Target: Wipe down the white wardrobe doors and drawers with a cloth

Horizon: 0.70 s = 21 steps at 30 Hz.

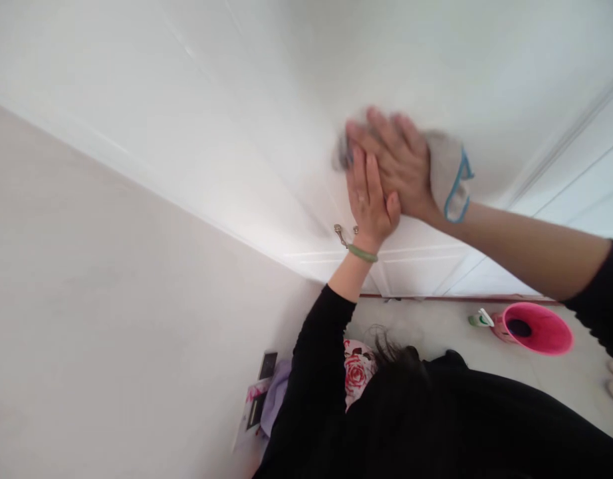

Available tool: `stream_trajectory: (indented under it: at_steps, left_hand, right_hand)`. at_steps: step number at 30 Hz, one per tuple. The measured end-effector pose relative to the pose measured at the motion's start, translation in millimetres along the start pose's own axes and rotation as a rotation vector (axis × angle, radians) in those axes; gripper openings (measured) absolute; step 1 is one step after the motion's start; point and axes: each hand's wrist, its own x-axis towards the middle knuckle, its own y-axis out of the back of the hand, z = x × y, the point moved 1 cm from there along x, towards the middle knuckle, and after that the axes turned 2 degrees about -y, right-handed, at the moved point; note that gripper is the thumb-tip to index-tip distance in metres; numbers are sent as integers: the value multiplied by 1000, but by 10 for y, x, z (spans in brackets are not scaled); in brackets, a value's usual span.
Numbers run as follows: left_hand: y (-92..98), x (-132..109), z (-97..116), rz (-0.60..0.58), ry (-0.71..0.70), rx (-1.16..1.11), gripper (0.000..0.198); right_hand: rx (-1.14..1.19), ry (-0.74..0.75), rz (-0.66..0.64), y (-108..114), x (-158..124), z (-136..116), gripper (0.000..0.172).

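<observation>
My right hand [403, 163] lies flat on a grey cloth [449, 176] with blue edging and pins it against a white door [266, 100]. Its fingers are stretched out and slightly blurred. My left hand [369, 199] rests open on the back of the right hand, fingers straight and pointing up. A green bangle [362, 253] sits on my left wrist. Both arms wear black sleeves. Most of the cloth is hidden under the hands.
A metal handle [341, 234] sticks out of the door just below my left hand. A plain wall [87, 299] fills the left. On the floor stand a pink bucket [536, 329] and a green-and-white bottle [480, 320]. A floral fabric [356, 372] shows below.
</observation>
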Motion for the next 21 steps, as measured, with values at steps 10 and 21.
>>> stream_trajectory:
  at_steps: [10, 21]
  left_hand:
    - [-649, -2505, -28, -413, 517, -4, 92]
    - [-844, -2708, 319, -242, 733, 66, 86]
  right_hand:
    - [38, -5, -257, -1104, -1159, 983, 58]
    - [164, 40, -458, -1202, -1347, 1364, 55]
